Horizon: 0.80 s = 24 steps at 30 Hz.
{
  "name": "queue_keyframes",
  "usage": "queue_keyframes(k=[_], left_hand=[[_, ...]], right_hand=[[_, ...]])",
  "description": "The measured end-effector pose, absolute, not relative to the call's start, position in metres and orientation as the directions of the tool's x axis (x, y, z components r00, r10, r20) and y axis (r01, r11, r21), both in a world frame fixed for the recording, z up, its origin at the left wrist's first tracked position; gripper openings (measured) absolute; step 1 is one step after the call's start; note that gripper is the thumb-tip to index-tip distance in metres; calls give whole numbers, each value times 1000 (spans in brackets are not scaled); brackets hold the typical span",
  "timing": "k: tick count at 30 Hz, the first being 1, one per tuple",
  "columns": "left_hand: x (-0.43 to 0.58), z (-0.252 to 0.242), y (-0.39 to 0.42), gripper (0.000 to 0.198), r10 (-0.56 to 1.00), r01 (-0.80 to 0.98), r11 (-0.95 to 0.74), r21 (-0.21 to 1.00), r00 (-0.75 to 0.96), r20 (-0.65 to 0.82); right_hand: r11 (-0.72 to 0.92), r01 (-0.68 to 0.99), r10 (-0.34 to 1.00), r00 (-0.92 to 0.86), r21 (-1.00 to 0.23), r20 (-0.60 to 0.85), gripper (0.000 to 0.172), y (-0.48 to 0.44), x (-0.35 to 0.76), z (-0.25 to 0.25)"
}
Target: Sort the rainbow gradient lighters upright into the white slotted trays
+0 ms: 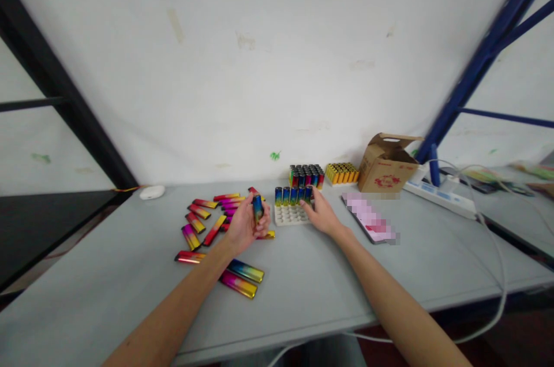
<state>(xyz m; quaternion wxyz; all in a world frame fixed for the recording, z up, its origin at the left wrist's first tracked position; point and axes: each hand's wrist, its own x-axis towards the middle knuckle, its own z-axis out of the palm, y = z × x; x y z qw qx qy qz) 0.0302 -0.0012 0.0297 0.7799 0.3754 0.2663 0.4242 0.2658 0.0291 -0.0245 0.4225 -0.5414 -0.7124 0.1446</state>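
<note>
My left hand (247, 223) is closed around a shiny blue lighter (258, 209), held upright above the table. My right hand (322, 212) is at the right end of a white tray (283, 220) with round holes. Its thumb and fingers pinch the last blue lighter (308, 194) in the tray's back row. Several blue-and-yellow lighters (286, 196) stand upright along that row, while the front holes show bare. Around and beneath my left hand lie loose lighters (195, 223) in red, purple and yellow. A blue one (246, 270) and a purple one (239, 284) lie nearer me.
Behind the tray stand a block of dark multicoloured lighters (306, 175) and a block of yellow ones (341, 173). An open cardboard box (385, 171), a phone-like slab (367, 217) and a power strip (445, 198) with cables are on the right. A white case (152, 192) sits far left.
</note>
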Motion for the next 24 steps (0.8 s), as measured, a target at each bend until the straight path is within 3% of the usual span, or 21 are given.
queue_keyframes(k=[13, 24], left_hand=[[32, 27, 0, 24, 908, -437, 280, 855, 410, -88], [35, 25, 0, 26, 911, -420, 259, 869, 406, -75]], right_hand=[[404, 642, 877, -69, -651, 475, 56, 31, 265, -27], [400, 635, 879, -61, -661, 473, 56, 31, 265, -28]])
